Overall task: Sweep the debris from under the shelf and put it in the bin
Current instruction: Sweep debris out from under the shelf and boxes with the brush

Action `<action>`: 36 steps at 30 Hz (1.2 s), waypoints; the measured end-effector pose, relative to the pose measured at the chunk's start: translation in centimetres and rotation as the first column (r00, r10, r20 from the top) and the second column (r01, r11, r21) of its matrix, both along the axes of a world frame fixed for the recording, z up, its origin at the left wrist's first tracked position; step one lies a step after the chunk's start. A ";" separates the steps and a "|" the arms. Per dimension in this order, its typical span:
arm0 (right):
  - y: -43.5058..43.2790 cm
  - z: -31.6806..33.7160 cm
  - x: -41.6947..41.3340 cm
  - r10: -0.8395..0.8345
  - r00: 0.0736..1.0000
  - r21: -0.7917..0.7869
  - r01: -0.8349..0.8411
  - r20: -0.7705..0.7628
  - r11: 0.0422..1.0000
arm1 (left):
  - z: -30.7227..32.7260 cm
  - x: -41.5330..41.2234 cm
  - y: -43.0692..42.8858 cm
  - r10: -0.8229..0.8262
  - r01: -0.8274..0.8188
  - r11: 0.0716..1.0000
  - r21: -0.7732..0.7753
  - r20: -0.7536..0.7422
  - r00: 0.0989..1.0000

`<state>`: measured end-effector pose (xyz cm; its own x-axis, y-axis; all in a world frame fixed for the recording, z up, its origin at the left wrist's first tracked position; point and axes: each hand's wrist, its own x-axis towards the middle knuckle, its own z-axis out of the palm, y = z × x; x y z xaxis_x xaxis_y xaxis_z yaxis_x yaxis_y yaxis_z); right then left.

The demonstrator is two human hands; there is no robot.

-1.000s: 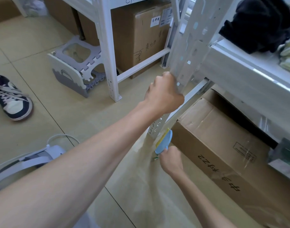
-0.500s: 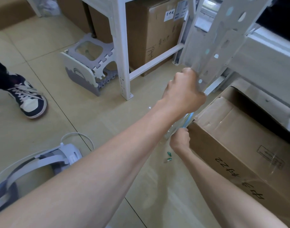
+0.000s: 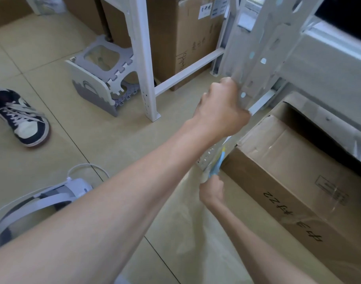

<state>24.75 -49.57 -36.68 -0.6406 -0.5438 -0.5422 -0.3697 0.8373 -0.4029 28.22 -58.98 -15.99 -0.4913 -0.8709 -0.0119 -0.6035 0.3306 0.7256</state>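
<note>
The brush (image 3: pixel 216 163) shows only as a thin blue plastic sliver with a yellow edge. It stands at the foot of the shelf post (image 3: pixel 263 48), wedged between the post and the corner of a cardboard box (image 3: pixel 298 181), and it is blurred, so its bristles cannot be made out. The right hand (image 3: pixel 211 191) sits just below the post's foot with its fingers curled round the brush's lower end. The left hand (image 3: pixel 220 109) is higher up the same post, clenched tight around its edge.

The post is white painted metal, a flat angled strip punched with rows of round and oval holes. The box lies to the right of the post under the shelf's lowest board. It is brown, creased at the flaps, with glossy clear tape and black handwriting on its side.

The floor (image 3: pixel 93 140) around the post is smooth beige tile with thin dark joints. To the left of the post stands a second white upright (image 3: pixel 146 68), and further left a grey and white plastic folding stool (image 3: pixel 103 78) with toothed hinge edges. Far to the left of the post is a dark and white laced sneaker (image 3: pixel 25 121), and nearer the camera a white plastic headset (image 3: pixel 52 193) with a cable.
</note>
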 end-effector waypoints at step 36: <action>2.1 0.5 -3.9 0.137 0.990 -0.175 -0.142 -0.041 0.974 | 0.1 0.0 0.2 0.049 -0.049 0.999 -0.001 0.047 0.998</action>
